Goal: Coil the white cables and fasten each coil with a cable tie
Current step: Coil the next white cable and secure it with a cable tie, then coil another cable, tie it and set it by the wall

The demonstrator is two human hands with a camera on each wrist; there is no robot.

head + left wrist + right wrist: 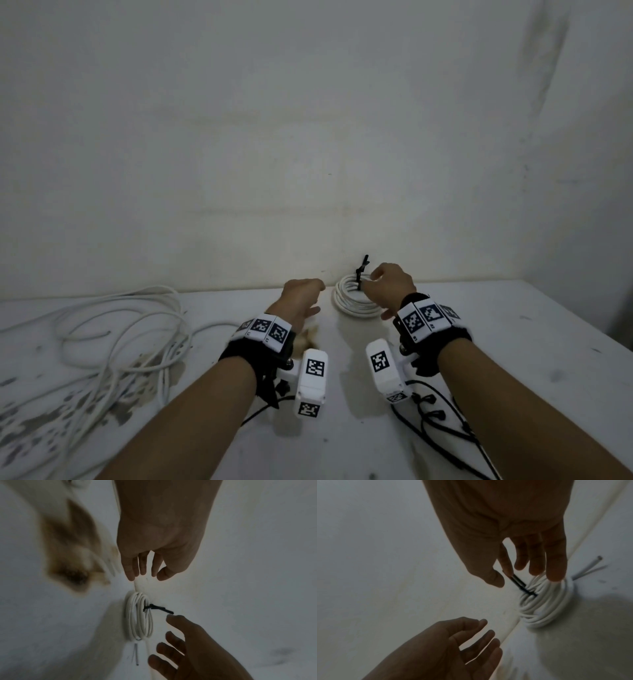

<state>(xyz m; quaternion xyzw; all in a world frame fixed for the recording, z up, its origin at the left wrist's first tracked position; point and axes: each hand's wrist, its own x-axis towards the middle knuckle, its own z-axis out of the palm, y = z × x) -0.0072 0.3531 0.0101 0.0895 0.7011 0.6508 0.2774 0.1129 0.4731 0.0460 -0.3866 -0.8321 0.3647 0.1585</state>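
Fingers of the right hand are hanging loosely spread over the coil, thumb and forefinger just beside the black cable tie; whether they are touching it is unclear. The left hand is hovering relaxed and holding nothing, left of the coil. Loose white cables are sprawling at the table's left edge.

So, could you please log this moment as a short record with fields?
coil: white cable coil lying on the table by the wall
tie: black cable tie round the coil, tail sticking up
left hand: left hand open, beside the coil, holding nothing
right hand: right hand open over the coil, near the tie's tail
remaining: loose white cables, uncoiled
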